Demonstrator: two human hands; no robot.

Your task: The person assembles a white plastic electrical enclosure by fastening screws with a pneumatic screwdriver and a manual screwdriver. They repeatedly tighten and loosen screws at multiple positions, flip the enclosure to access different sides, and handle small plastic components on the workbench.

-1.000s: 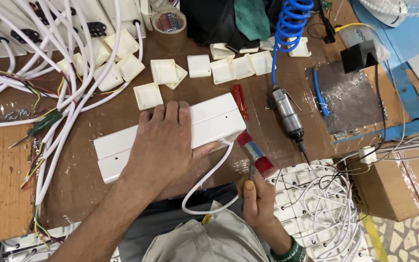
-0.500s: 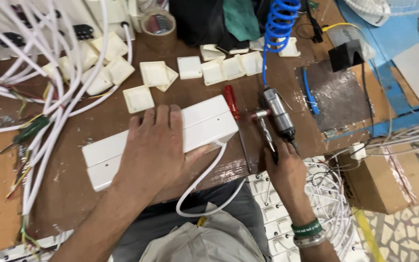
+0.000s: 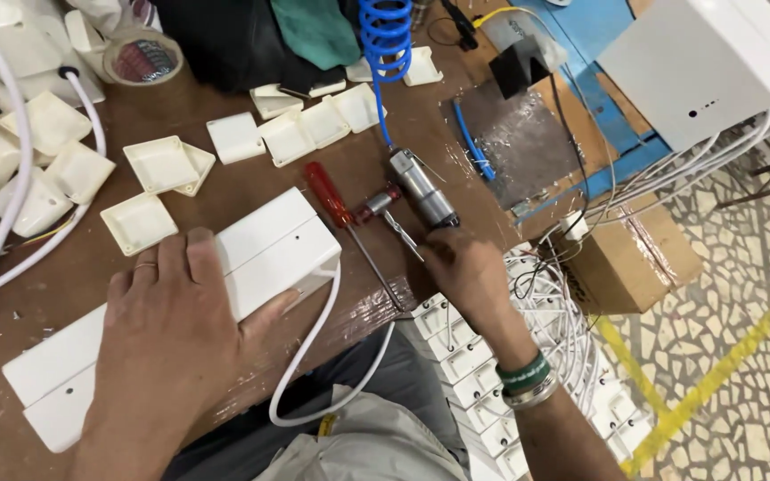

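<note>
Item one: our left hand [image 3: 167, 343] lies flat, fingers spread and pressing down on the long white plastic box [image 3: 189, 294], which sits slantwise on the brown table [image 3: 251, 174] near its front edge; nothing is gripped. A white cable [image 3: 314, 356] leaves the box's right end and loops over the table edge toward our lap.

Item two: our right hand [image 3: 470, 276] has its fingers curled about the lower end of the grey pneumatic driver [image 3: 421, 191], whose blue coiled hose [image 3: 385, 40] runs up to the far edge. How tight the grip is we cannot tell. A red-handled screwdriver [image 3: 336, 205] lies just left of the driver, between it and the box.

Item three: square white covers [image 3: 158, 165] scattered along the far side, a tape roll [image 3: 140, 58] at the top left, a brown cardboard carton [image 3: 630, 258] off the table's right edge, and a white flat casing [image 3: 697, 62] at upper right.

Open room: bare tabletop between the covers and the box.
</note>
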